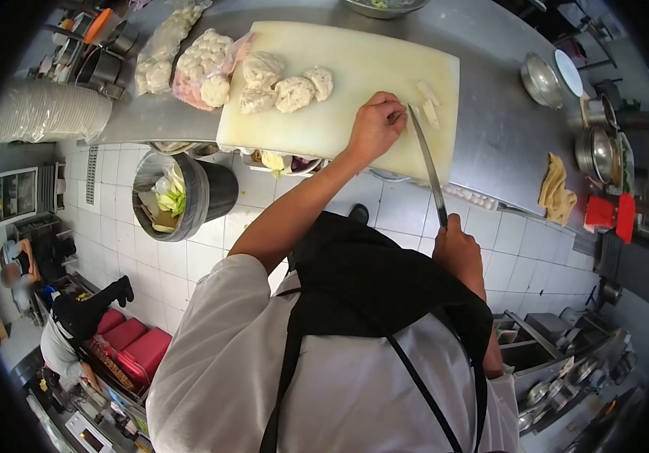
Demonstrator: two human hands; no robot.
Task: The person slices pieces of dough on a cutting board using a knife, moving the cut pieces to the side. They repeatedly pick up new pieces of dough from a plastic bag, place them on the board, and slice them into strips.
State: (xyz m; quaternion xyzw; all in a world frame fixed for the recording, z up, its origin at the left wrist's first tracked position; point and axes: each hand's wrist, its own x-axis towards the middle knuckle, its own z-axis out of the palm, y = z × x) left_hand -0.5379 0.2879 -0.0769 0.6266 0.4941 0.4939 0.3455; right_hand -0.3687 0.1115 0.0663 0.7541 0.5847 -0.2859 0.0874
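My right hand (458, 253) is wrapped round the handle of a long knife (430, 162), whose blade points up over the cutting board (324, 57). The blade's tip lies beside my left hand (379, 123). The fingers of my left hand are curled together over the board; what they hold, if anything, is too small to name. Pale cut strips (429, 103) lie just right of the knife tip. Several whitish lumps (294, 93) rest on the board's left part, next to a plastic bag of similar pale pieces (202, 68).
Below the counter's left edge stands a lined bin (186, 198) with green scraps. A metal bowl (541, 80), a tan cloth (558, 190) and a red object (613, 216) are on the right. Two people (68, 332) are at the lower left.
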